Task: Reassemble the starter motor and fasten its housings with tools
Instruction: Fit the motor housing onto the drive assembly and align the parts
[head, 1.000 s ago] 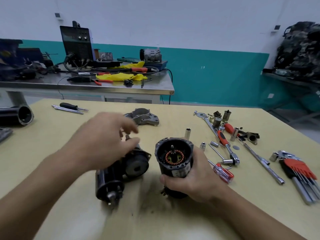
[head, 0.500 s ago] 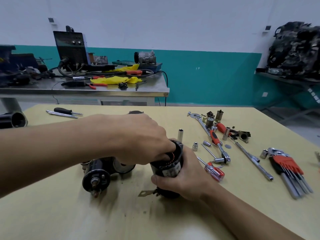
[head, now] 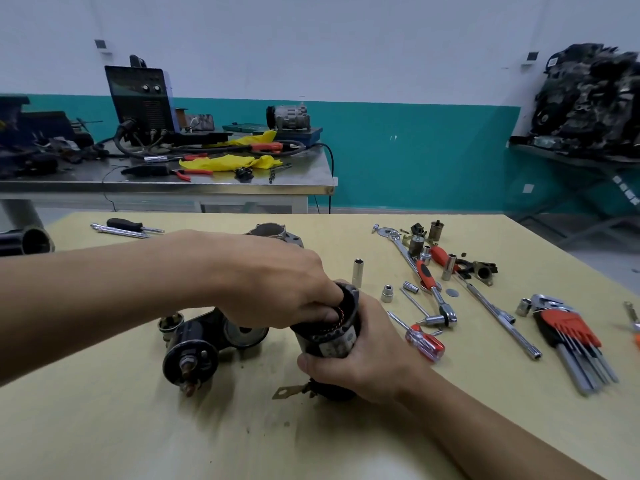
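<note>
Head view: the motor housing [head: 329,341], a black cylinder, stands upright on the yellow table [head: 104,427] at lower centre of the frame, open end up, probably so that inner parts can drop in from above. The right hand [head: 367,358] wraps thumb and fingers round its lower wall, which looks meant to steady it. The left hand [head: 277,289] comes in from the left with curled fingertips dipped inside the rim by the copper windings; whether they pinch anything cannot be told. A flat terminal strap [head: 289,393] juts from the base toward the lower left. The solenoid assembly [head: 194,351] lies just left of the housing, likely waiting to be joined. The ratchet [head: 429,282], 1 screwdriver [head: 422,341] and the hex key set [head: 568,327] lie spread to the right, within reach for fastening.
</note>
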Demonstrator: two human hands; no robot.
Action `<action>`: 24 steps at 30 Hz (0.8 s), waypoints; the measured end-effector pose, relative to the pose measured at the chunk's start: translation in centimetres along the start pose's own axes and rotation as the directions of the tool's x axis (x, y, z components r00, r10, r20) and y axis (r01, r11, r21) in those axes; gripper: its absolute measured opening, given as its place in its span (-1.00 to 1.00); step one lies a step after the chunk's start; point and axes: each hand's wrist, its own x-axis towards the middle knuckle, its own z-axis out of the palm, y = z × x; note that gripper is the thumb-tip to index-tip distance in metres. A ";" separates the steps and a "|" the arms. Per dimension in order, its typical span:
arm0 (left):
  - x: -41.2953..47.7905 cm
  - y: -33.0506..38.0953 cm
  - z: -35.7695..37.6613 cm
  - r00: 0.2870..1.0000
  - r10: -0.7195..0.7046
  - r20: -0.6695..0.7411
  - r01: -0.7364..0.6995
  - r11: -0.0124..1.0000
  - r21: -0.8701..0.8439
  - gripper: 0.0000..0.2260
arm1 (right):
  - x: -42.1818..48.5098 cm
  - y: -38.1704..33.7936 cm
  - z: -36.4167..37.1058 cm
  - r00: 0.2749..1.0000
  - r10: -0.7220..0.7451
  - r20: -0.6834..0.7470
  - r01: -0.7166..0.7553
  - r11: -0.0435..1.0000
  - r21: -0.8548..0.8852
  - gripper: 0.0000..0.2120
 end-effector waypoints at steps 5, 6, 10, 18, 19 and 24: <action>0.1 0.4 -0.2 0.999 -0.045 0.023 0.044 0.999 0.025 -0.77 | -0.2 -0.3 0.2 1.000 0.001 -0.014 -0.001 1.000 -0.009 -0.54; 0.0 0.5 -0.3 0.998 -0.055 0.021 0.055 0.998 0.021 -0.79 | -0.2 -0.3 0.2 1.000 0.005 -0.018 -0.006 1.000 -0.006 -0.53; -3.3 -1.8 -0.9 0.941 -0.313 -0.129 0.257 0.909 -0.329 -0.56 | -0.5 0.0 0.1 1.000 0.027 -0.008 -0.027 0.999 0.029 -0.46; -10.7 -3.3 9.4 0.717 -0.687 0.119 0.512 0.402 -0.759 -0.29 | -0.4 0.4 -0.6 0.985 0.117 0.125 -0.125 0.990 0.059 -0.37; -10.4 -3.3 9.8 0.704 -0.706 0.083 0.465 0.370 -0.804 -0.31 | -0.3 0.5 -0.7 0.983 0.124 0.133 -0.132 0.990 0.053 -0.38; -8.7 -2.5 9.0 0.776 -0.620 0.116 0.548 0.572 -0.610 -0.31 | -0.5 0.3 -0.7 0.977 0.190 0.097 -0.189 0.982 -0.018 -0.40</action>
